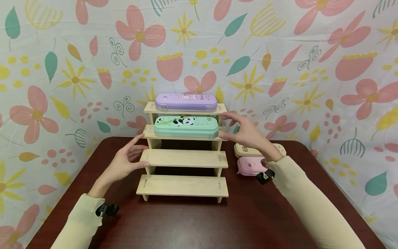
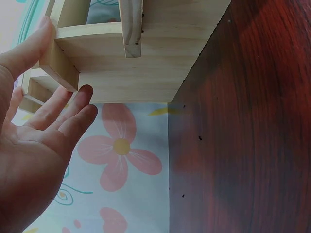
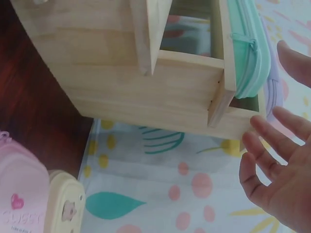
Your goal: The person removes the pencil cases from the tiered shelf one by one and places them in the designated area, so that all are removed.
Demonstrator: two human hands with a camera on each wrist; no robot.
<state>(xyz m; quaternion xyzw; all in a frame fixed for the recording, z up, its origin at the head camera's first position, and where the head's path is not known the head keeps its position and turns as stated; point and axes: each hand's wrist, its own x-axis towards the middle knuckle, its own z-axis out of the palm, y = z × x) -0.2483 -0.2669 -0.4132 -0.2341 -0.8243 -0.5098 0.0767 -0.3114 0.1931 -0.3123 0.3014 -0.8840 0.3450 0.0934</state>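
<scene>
A light wooden four-step rack point(image 1: 183, 186) stands on the table. A purple zip pencil case point(image 1: 186, 102) lies on its top step, and a mint-green pencil case point(image 1: 186, 126) with a panda lies one step below. My left hand point(image 1: 124, 162) is at the rack's left side, fingers spread. Its thumb point(image 2: 34, 43) touches the end of a step in the left wrist view. At the right side, beside the mint-green case, my right hand point(image 1: 245, 131) holds nothing. Its fingers point(image 3: 272, 141) are apart and slightly bent, close to the rack's side.
Right of the rack, a pink pencil case point(image 1: 250, 166) and a cream pencil case point(image 1: 280, 148) lie on the dark wooden table point(image 1: 186, 224), partly hidden behind the right forearm. A floral cloth point(image 1: 264, 69) hangs behind. The two lower steps hold no case.
</scene>
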